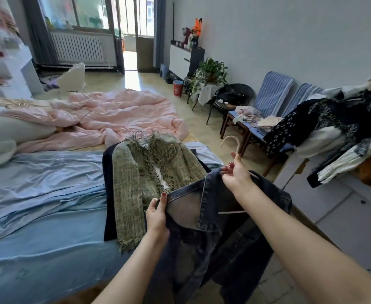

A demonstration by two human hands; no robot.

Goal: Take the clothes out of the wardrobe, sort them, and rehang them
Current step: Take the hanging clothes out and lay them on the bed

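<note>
A dark blue denim jacket [219, 233] hangs in front of me on a pale pink hanger [231, 141], whose hook sticks up above the collar. My right hand [235, 172] holds the hanger's neck together with the collar. My left hand [157, 216] pinches the jacket's left front edge, thumb on top. Behind the jacket, a green tweed jacket [149, 181] with frayed trim lies flat on the bed on a wire hanger, over a dark garment [108, 194].
The bed has a blue sheet [44, 207] and a crumpled pink duvet [118, 115]. A pile of dark and white clothes [338, 132] lies on a white cabinet [333, 207] at right. Two striped chairs [272, 99] hold more clothes. Bare floor runs toward the balcony door.
</note>
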